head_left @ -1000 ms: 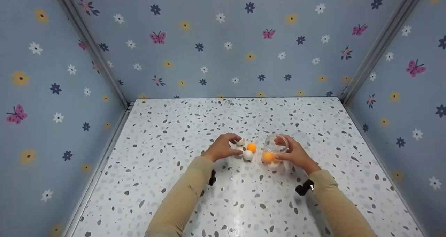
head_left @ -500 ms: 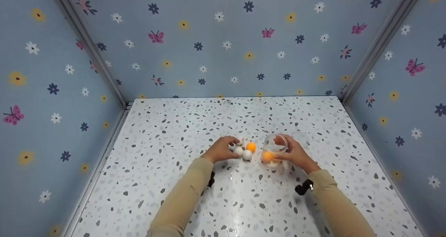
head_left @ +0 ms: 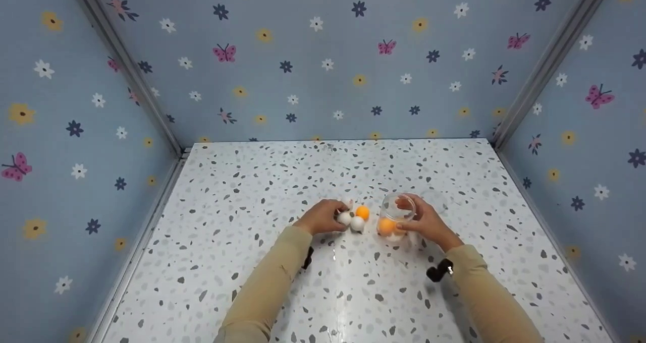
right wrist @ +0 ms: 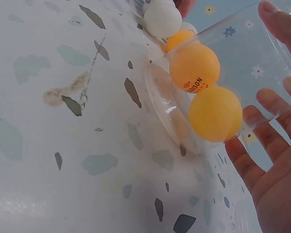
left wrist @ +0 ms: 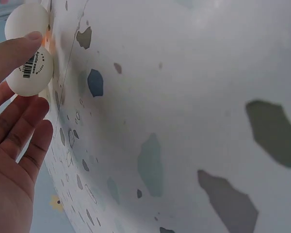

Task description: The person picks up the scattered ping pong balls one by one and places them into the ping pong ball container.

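Observation:
My left hand (head_left: 323, 217) pinches a white ping-pong ball (left wrist: 31, 73) between its thumb and fingers; printed lettering and a barcode show on it. Touching or close beside it are another white ball (head_left: 357, 224) and an orange ball (head_left: 362, 212) on the tabletop. Curled around the side of a clear plastic jar (head_left: 398, 204), my right hand (head_left: 428, 224) holds it upright on the table, mouth up. Inside lie orange ping-pong balls (right wrist: 216, 114), with something whitish low down that I cannot make out.
A faint transparent round item (head_left: 435, 202) lies behind the right hand. The speckled white tabletop (head_left: 252, 181) ends at a flower-patterned back wall (head_left: 313, 80), with side walls left and right. Black camera mounts (head_left: 440, 271) sit at the wrists.
The left hand's fingers have closed in from around the white balls onto one of them, which now sits nearer its neighbours. The right hand and jar stay in place.

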Motion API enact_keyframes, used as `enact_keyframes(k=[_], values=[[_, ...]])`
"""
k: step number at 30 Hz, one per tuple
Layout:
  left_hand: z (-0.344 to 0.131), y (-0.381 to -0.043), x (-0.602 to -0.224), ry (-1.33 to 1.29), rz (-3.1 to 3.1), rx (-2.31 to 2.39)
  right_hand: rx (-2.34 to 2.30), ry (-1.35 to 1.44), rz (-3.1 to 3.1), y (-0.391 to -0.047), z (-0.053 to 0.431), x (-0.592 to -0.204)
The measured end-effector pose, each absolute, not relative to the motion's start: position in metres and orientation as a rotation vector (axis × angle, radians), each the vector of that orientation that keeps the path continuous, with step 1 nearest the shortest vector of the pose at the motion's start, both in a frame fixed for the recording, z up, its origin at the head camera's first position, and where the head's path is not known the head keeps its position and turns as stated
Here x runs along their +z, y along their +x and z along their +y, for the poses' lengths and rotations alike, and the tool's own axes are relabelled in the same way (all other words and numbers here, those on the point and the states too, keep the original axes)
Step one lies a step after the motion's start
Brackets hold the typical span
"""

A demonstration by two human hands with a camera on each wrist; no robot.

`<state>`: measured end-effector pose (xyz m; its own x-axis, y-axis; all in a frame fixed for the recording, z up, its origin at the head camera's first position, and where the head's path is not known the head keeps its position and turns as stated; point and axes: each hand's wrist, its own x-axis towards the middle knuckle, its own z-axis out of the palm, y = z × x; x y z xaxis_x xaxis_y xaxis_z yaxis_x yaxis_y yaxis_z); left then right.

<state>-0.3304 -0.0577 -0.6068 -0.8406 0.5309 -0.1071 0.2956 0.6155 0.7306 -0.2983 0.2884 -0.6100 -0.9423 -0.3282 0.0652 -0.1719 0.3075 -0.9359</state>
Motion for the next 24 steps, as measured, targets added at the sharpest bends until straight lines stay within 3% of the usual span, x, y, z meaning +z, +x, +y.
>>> enact_keyframes(k=[24], values=[[-0.057,-0.333,-0.597,0.696,2.556,1.045,-1.714,-0.456,2.423,-0.297,0.288,-0.608]])
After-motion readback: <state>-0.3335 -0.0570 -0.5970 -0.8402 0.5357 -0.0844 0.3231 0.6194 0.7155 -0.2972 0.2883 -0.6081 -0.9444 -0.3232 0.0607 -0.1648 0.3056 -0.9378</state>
